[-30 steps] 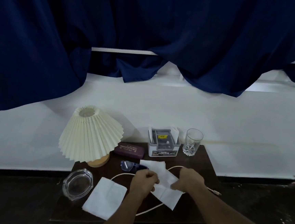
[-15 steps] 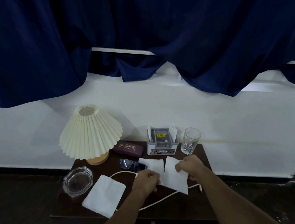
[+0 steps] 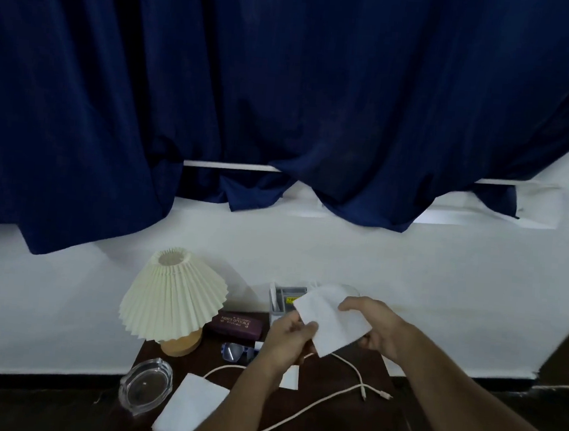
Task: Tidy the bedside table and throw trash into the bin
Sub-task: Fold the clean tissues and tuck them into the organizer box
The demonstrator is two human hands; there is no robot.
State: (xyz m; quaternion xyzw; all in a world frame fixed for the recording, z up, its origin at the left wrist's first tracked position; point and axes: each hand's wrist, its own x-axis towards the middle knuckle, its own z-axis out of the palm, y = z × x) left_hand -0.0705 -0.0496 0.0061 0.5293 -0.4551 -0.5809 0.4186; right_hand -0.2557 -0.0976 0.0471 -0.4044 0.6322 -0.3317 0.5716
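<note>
Dim, bluish; light prob. leaks under curtain (image 3: 288,78); edges warped, slight motion blur.

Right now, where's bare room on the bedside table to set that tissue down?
Biggest bare patch: front-right corner of the bedside table, in front of the white cable. A small gap sits between the lamp base, the glass ashtray and the glasses. The left edge and back row are crowded.
</note>
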